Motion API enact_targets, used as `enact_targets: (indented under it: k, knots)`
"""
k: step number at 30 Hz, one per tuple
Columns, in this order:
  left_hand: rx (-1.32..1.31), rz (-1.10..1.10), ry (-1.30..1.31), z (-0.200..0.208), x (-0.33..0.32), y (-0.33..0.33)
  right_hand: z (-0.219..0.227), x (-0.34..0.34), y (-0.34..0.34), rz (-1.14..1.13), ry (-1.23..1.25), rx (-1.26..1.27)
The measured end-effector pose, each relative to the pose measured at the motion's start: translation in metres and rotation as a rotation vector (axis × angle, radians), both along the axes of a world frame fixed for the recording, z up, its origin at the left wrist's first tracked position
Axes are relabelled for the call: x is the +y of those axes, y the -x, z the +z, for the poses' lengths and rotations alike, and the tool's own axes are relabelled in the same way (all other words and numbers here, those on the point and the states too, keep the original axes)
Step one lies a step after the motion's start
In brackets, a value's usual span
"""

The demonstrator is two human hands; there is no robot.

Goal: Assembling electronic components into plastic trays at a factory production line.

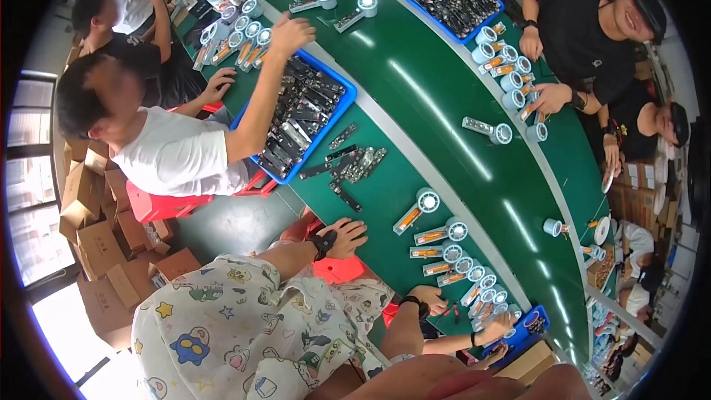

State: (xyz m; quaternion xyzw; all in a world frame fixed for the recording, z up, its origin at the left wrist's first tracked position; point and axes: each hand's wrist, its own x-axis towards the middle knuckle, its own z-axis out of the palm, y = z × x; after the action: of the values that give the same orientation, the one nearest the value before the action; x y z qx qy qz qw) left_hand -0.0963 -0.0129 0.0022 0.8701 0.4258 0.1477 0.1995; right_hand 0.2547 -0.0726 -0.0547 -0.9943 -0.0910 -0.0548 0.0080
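My left hand (346, 238), with a dark watch at the wrist, lies on the near edge of the green table, fingers stretched out and holding nothing. Just beyond it is a small pile of narrow circuit-board strips (359, 164). My right hand (428, 298) rests at the table edge with its fingers loosely out and no object visible in them. Close beside it lies a small red-handled tool (448, 312). Several light-blue handheld fans (443, 233), their handles showing orange parts inside, stand in a row beyond my right hand.
A blue tray (354, 96) heaped with dark strips sits at the left, by a co-worker's raised arm (259, 104). Another person's hand (498, 328) reaches by a small blue bin (544, 318). A green conveyor belt (437, 115) carries fans past people opposite.
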Motion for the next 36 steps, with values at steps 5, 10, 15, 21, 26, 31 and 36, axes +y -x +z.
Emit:
enact_targets:
  k: [5,10,15,21,26,31,36]
  knots:
    - [-0.02,0.01,-0.004,-0.002,0.002,-0.002,0.026,0.017,0.014,-0.064,-0.051,-0.01]
    - [-0.013,0.019,-0.008,-0.006,0.001,-0.003,0.027,0.019,0.016,-0.116,-0.094,-0.027]
    - [0.032,0.004,-0.018,0.002,0.009,0.002,0.022,0.015,0.014,-0.136,-0.12,-0.006]
    - [0.046,-0.241,0.013,0.007,0.037,0.01,0.018,0.007,0.009,-0.105,-0.158,0.017]
    - [0.066,-0.248,-0.034,0.005,0.034,0.01,0.013,0.007,0.009,-0.086,-0.183,0.037]
    - [0.008,-0.243,-0.024,0.004,0.045,0.008,0.008,-0.001,-0.003,-0.022,-0.083,0.033]
    - [-0.038,-0.221,-0.026,0.009,0.047,0.012,0.009,0.001,-0.007,0.024,0.027,-0.021]
